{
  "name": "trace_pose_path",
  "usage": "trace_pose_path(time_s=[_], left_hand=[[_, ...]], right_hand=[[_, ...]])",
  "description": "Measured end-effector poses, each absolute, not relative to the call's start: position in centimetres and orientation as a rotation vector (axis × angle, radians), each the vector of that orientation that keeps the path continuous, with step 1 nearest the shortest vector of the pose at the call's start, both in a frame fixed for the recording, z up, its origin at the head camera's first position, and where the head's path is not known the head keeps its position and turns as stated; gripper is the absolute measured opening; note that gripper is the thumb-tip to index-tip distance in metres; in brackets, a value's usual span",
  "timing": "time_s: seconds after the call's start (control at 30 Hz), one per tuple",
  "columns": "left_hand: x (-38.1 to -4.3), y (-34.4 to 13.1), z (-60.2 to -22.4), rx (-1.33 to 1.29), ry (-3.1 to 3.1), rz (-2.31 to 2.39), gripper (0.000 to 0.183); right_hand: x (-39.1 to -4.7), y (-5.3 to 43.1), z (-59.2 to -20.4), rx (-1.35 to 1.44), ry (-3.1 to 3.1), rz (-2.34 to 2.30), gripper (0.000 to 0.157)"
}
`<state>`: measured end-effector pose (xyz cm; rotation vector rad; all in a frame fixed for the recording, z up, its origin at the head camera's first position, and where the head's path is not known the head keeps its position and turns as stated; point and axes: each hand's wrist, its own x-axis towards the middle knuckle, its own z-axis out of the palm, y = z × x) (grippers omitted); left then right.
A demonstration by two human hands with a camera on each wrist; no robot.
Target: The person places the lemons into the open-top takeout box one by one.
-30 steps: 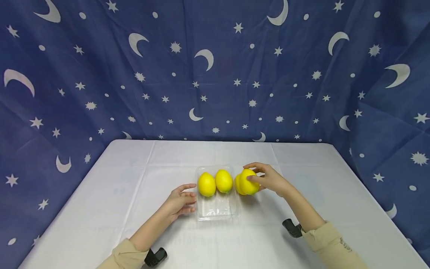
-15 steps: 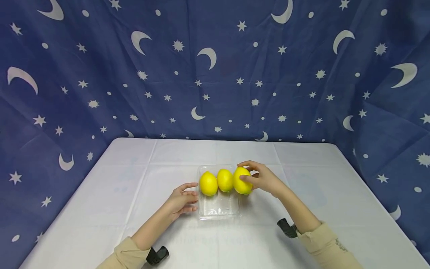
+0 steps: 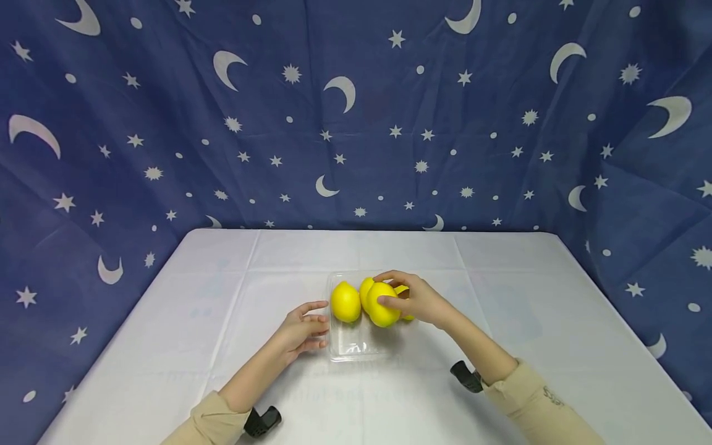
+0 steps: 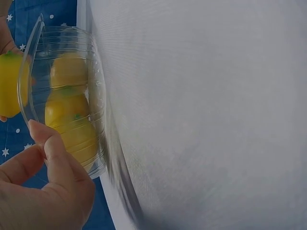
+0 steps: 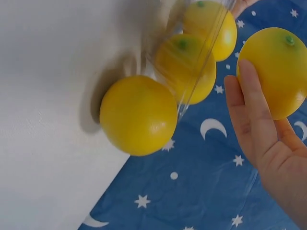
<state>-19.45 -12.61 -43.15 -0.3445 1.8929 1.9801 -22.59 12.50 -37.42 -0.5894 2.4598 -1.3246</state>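
Observation:
My right hand (image 3: 418, 301) holds a yellow lemon (image 3: 382, 305) above the right part of a clear plastic container (image 3: 358, 357). The right wrist view shows the fingers (image 5: 259, 105) around that lemon (image 5: 276, 72), which is raised off the table. Two lemons lie in the container: the left one (image 3: 345, 302) is plain to see, the other (image 3: 365, 289) partly covered by the held lemon. Another lemon (image 5: 139, 115) rests on the table just outside the container's right side, mostly behind my right hand in the head view. My left hand (image 3: 300, 332) touches the container's left rim with relaxed fingers.
A white cloth covers the table (image 3: 267, 259). Behind it hangs a blue curtain (image 3: 378, 179) with moons and stars. Black wrist devices (image 3: 466, 377) sit below both forearms.
My right hand has carried its lemon left, from over the lemon on the table to over the container. My left hand has stayed at the container's left side.

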Motion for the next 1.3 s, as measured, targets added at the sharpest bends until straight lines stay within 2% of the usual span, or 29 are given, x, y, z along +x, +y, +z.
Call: trace_pose_path(time_s=[0.7, 1.3], left_hand=[[-19.6, -12.6, -43.2, -0.351, 1.877, 1.989, 0.048], [-19.7, -12.6, -43.3, -0.335, 1.889, 1.987, 0.048]], right_hand=[[-21.7, 9.2, -39.7, -0.717, 2.499, -1.187, 0.037], [-20.8, 7.4, -40.4, -0.71, 2.556, -1.146, 0.04]])
